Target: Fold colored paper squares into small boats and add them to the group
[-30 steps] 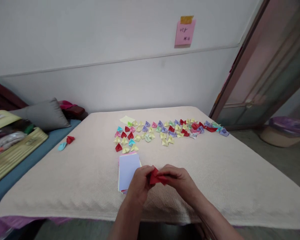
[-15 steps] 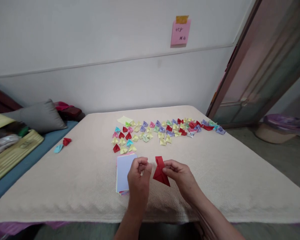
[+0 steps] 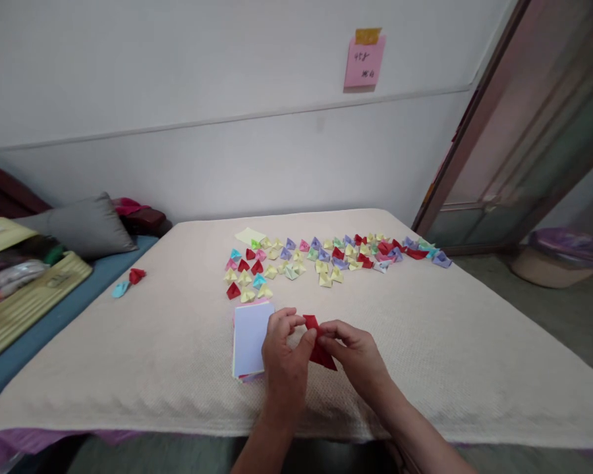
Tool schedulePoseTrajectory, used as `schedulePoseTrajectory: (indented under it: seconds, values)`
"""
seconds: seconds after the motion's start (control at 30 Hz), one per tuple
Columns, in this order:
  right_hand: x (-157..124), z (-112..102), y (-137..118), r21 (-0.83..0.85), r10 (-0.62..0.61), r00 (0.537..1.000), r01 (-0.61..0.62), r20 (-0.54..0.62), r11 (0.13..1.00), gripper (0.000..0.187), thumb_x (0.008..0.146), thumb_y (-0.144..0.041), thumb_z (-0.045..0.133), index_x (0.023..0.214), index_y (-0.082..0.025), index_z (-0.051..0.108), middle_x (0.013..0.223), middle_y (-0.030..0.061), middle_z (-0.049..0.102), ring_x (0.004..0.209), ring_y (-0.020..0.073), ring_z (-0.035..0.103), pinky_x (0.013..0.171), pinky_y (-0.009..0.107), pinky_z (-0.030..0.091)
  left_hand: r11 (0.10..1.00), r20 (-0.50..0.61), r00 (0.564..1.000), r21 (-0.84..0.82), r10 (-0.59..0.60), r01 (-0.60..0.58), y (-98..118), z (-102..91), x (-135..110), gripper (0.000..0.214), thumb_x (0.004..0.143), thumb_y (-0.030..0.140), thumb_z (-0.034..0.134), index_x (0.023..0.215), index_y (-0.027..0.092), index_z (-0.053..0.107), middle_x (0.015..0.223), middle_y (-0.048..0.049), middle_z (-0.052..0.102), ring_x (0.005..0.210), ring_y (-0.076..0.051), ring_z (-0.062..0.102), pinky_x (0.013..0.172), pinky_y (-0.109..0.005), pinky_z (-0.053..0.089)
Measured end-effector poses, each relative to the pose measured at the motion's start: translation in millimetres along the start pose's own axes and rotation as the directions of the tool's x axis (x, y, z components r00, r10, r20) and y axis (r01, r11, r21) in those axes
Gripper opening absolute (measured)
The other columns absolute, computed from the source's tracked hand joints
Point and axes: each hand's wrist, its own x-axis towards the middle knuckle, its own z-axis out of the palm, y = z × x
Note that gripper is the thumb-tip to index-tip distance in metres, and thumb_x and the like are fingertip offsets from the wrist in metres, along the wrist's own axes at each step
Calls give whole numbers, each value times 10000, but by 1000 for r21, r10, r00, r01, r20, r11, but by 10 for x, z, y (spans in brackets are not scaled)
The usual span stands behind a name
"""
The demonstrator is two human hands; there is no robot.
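Observation:
A folded red paper piece (image 3: pixel 319 343) is pinched between both my hands just above the cream table cover (image 3: pixel 153 355). My left hand (image 3: pixel 284 355) grips its upper left edge with curled fingers. My right hand (image 3: pixel 352 352) holds its right side between thumb and fingers. A stack of coloured paper sheets (image 3: pixel 250 337) with a pale lilac top sheet lies directly left of my left hand. Beyond it, several small folded paper pieces (image 3: pixel 326 258) in red, yellow, purple and blue lie spread in a band across the table.
A yellow sheet (image 3: pixel 250 236) lies at the far end of the band. Two folded pieces, blue (image 3: pixel 121 289) and red (image 3: pixel 137 275), lie on the blue bench at the left. A grey pillow (image 3: pixel 86 226) and a yellow case (image 3: pixel 27 299) sit there too. A pink note (image 3: pixel 364 61) hangs on the wall.
My left hand let go of the red paper half a second ago while the right held it up; now the left hand has come back and both pinch it again.

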Motion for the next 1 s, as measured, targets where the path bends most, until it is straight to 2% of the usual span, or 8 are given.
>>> schedulePoseTrajectory:
  seconds: [0.13, 0.3, 0.57, 0.73, 0.8, 0.87, 1.0]
  values:
    - [-23, 10, -33, -62, -25, 1000, 25, -1, 998, 114, 731, -181, 586, 770, -199, 692, 740, -4, 678, 714, 154, 591, 677, 253, 447, 998, -12, 999, 58, 31, -30, 4, 5, -11, 59, 779, 205, 599, 827, 218, 631, 1065, -53, 574, 1032, -206, 537, 887, -372, 429]
    - [-42, 33, 18, -114, -54, 998, 50, -31, 992, 129, 770, -217, 570, 801, -206, 694, 776, 15, 690, 751, 177, 616, 680, 270, 471, 969, -22, 985, 185, 170, -163, 3, 23, -50, 69, 799, 173, 570, 835, 214, 613, 1074, -64, 565, 1037, -206, 540, 890, -373, 438]
    - [-74, 47, 10, -205, -112, 992, 99, -53, 974, 104, 783, -235, 589, 798, -237, 692, 775, 6, 690, 729, 176, 623, 697, 279, 479, 837, -10, 920, 419, 391, -351, -59, 60, -102, 133, 832, 155, 520, 890, 192, 634, 1106, -119, 586, 990, -232, 558, 862, -394, 439]
    - [-72, 59, 6, -198, -126, 991, 114, -46, 973, 107, 786, -230, 590, 824, -240, 689, 792, 13, 695, 750, 187, 625, 713, 284, 472, 802, -31, 890, 448, 455, -394, -121, 82, -121, 144, 821, 152, 540, 855, 225, 659, 1074, -98, 623, 952, -223, 568, 856, -375, 429]
    - [-73, 63, 15, -192, -119, 992, 108, -46, 975, 103, 789, -236, 588, 826, -237, 685, 787, 14, 693, 746, 188, 624, 708, 283, 472, 817, -29, 893, 418, 449, -397, -112, 88, -125, 143, 816, 145, 542, 835, 224, 659, 1068, -92, 631, 969, -222, 566, 875, -372, 419]
    - [-75, 65, 18, -191, -115, 992, 103, -51, 976, 96, 791, -242, 587, 816, -232, 679, 780, 16, 687, 736, 186, 619, 692, 278, 470, 864, -34, 917, 350, 398, -362, -72, 88, -116, 141, 813, 139, 536, 807, 219, 652, 1081, -87, 626, 992, -220, 563, 895, -372, 409]
    - [-77, 65, 20, -218, -126, 991, 113, -44, 969, 101, 798, -228, 578, 814, -236, 677, 781, 17, 678, 725, 183, 612, 686, 281, 464, 984, -21, 991, 119, 134, -131, 32, 64, -51, 137, 800, 147, 520, 717, 205, 612, 1075, -69, 607, 1040, -213, 547, 904, -365, 406]
